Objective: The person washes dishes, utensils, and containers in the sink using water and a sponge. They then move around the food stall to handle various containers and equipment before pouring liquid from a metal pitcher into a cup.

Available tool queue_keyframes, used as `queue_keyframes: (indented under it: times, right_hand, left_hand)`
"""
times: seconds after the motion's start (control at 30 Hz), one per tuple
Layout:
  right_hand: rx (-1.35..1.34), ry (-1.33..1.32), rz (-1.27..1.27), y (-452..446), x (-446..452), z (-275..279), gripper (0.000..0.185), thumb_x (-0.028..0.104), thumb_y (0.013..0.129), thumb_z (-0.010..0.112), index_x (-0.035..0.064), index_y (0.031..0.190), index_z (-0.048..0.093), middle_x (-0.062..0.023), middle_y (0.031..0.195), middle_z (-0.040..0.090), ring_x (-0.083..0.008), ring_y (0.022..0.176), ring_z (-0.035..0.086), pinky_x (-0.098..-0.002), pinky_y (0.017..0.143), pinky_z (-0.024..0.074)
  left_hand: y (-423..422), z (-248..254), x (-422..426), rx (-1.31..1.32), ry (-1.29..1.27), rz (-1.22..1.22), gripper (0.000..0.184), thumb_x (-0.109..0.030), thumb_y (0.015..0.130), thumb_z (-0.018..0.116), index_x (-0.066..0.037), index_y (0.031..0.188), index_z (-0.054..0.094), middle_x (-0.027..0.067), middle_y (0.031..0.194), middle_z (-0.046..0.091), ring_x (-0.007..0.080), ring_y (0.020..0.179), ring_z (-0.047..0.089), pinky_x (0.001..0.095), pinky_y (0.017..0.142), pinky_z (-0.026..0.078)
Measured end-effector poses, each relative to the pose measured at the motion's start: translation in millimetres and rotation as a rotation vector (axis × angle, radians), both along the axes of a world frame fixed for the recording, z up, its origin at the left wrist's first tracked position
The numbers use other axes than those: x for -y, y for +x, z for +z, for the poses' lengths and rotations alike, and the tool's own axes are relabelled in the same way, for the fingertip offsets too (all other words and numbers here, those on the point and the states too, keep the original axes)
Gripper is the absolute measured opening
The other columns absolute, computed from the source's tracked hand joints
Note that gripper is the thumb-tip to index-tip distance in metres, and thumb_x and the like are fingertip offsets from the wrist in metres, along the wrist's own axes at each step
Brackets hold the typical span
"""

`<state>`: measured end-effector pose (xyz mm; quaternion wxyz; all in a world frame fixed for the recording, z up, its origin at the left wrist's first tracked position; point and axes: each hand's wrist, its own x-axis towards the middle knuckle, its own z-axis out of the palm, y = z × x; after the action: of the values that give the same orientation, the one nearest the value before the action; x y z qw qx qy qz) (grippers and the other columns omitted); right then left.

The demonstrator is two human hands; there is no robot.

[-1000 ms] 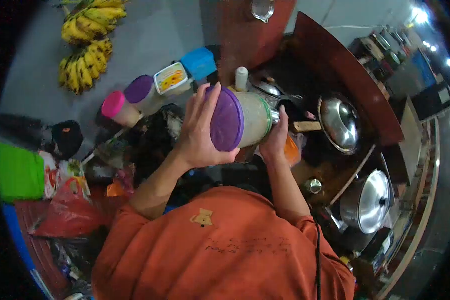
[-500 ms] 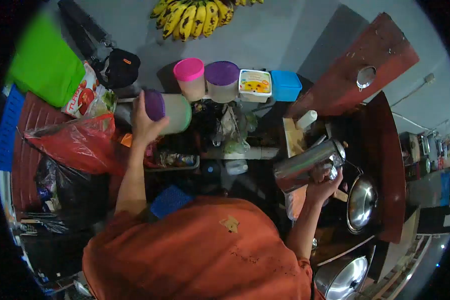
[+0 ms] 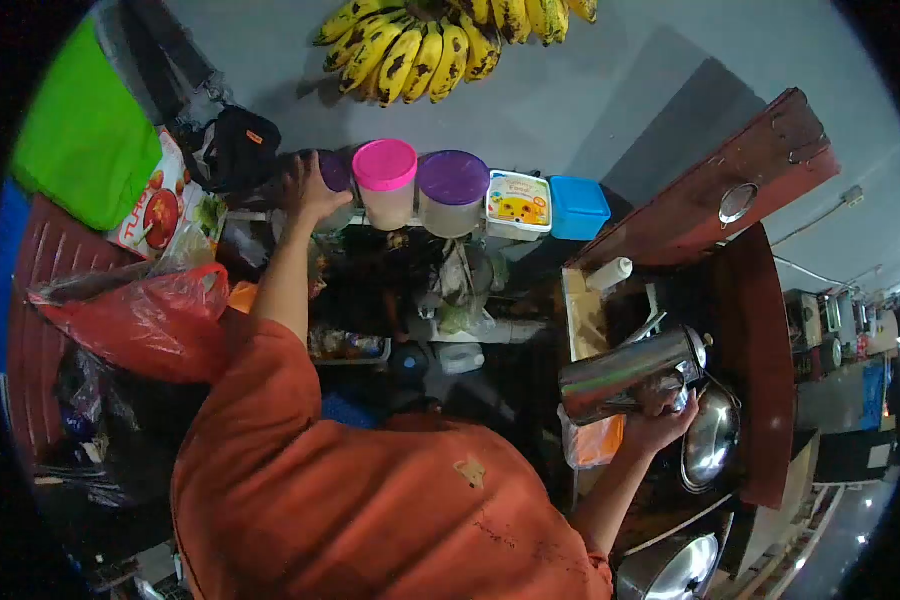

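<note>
My left hand [image 3: 315, 195] is closed around a purple-lidded plastic container [image 3: 335, 172] on the shelf, left of the pink-lidded container [image 3: 385, 185]. Much of it is hidden behind my fingers and in shadow. In my right hand [image 3: 667, 412] is a tall shiny metal jug [image 3: 620, 378], gripped by its handle and tilted on its side, its knobbed lid end to the right. A round metal lid [image 3: 712, 437] is just below and beside that hand.
Another purple-lidded container [image 3: 454, 195], a white tub [image 3: 518, 205] and a blue box [image 3: 579, 208] line the shelf. Bananas [image 3: 425, 60] hang above. A red plastic bag [image 3: 135, 325] is at left. A red board [image 3: 710, 190] with a hanging strainer [image 3: 738, 203] slants at right.
My left hand has raised the purple-lidded container from a tilted position to the shelf beside the pink-lidded one. The metal jug stays in my right hand, slightly lower and further right in view.
</note>
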<state>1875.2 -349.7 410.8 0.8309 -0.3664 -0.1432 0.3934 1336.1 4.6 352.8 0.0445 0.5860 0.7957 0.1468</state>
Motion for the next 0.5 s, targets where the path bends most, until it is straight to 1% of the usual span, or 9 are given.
queue_keyframes:
  times: [0.07,0.13,0.17,0.23,0.27,0.33,0.37,0.43,0.5]
  right_hand:
    - [-0.015,-0.029,-0.048,6.9,2.7,-6.1,0.039,0.045,0.089,0.056,0.0145,0.067,0.046,0.0035,0.057,0.04,-0.0107,0.048,0.032,-0.0276,0.052,0.0305]
    - [-0.031,-0.055,-0.092,9.1,3.5,-7.7,0.038,0.045,0.089,0.056,0.0146,0.068,0.046,0.0034,0.058,0.04,-0.0106,0.048,0.032,-0.0274,0.053,0.0314]
    - [-0.036,-0.062,-0.114,10.3,3.8,-8.1,0.037,0.044,0.088,0.057,0.0144,0.069,0.046,0.0035,0.058,0.04,-0.0105,0.048,0.032,-0.0265,0.053,0.0331]
    - [-0.041,-0.065,-0.135,10.9,4.2,-7.9,0.036,0.043,0.088,0.057,0.0143,0.07,0.047,0.0035,0.059,0.041,-0.0104,0.048,0.033,-0.0257,0.053,0.0347]
    - [-0.036,-0.049,-0.112,10.7,4.6,-7.4,0.035,0.043,0.088,0.058,0.0141,0.071,0.048,0.0035,0.06,0.042,-0.0102,0.049,0.034,-0.025,0.053,0.0367]
    - [-0.033,-0.033,-0.09,8.7,2.6,-9.3,0.034,0.043,0.088,0.058,0.0139,0.073,0.048,0.0034,0.061,0.044,-0.0101,0.05,0.036,-0.0244,0.054,0.0386]
    - [0.047,-0.123,-0.256,7.9,-0.9,-12.5,0.034,0.043,0.087,0.058,0.0138,0.074,0.049,0.0032,0.062,0.045,-0.0103,0.051,0.037,-0.0244,0.054,0.0383]
    - [0.126,-0.212,-0.424,6.1,-2.0,-11.7,0.034,0.043,0.087,0.058,0.0136,0.075,0.049,0.0031,0.063,0.045,-0.0105,0.052,0.039,-0.0245,0.054,0.038]
    - [-0.017,-0.116,-0.19,4.4,2.2,-0.6,0.033,0.043,0.089,0.055,0.0139,0.075,0.049,0.0025,0.064,0.046,-0.0113,0.053,0.04,-0.0249,0.054,0.0378]
  left_hand:
    - [0.1,-2.7,-4.1,-0.002,-0.055,-0.012,0.116,-0.059,0.062,0.078,-0.017,0.154,0.022,0.02,0.161,0.008,0.0428,0.146,0.017,0.0567,0.114,0.025]
    - [-5.5,-13.9,-12.7,-0.094,0.102,-0.091,0.101,-0.062,0.067,0.074,-0.017,0.149,0.036,0.018,0.161,0.009,0.0413,0.146,0.019,0.0586,0.111,0.03]
    - [-8.0,-19.4,-14.8,-0.093,0.103,-0.088,0.101,-0.062,0.067,0.074,-0.017,0.149,0.036,0.018,0.161,0.009,0.0413,0.146,0.019,0.0586,0.111,0.03]
    - [-1.0,-9.7,-3.1,-0.091,0.167,-0.069,0.079,-0.061,0.075,0.069,-0.014,0.136,0.054,0.0218,0.156,0.025,0.0413,0.141,0.029,0.0561,0.111,0.032]
    - [-1.3,-13.1,-1.8,-0.092,0.169,-0.068,0.079,-0.061,0.075,0.069,-0.014,0.136,0.054,0.0218,0.156,0.025,0.0413,0.141,0.029,0.0561,0.111,0.032]
    - [-3.3,-29.0,-4.4,-0.108,0.46,-0.006,0.06,-0.056,0.083,0.063,-0.011,0.122,0.065,0.0257,0.145,0.042,0.0413,0.134,0.041,0.0519,0.109,0.035]
    - [-7.6,-39.9,-11.1,-0.108,0.461,-0.007,0.06,-0.056,0.083,0.063,-0.011,0.122,0.065,0.0257,0.145,0.042,0.0413,0.134,0.041,0.0519,0.109,0.035]
    - [-17.0,-54.9,-24.4,-0.094,0.688,0.06,0.048,-0.049,0.086,0.061,-0.009,0.111,0.069,0.026,0.137,0.052,0.0412,0.125,0.049,0.0494,0.105,0.039]
    - [-14.9,-56.2,-26.4,-0.041,0.776,0.091,0.043,-0.042,0.084,0.063,-0.008,0.111,0.067,0.0253,0.136,0.052,0.0412,0.123,0.051,0.0493,0.103,0.04]
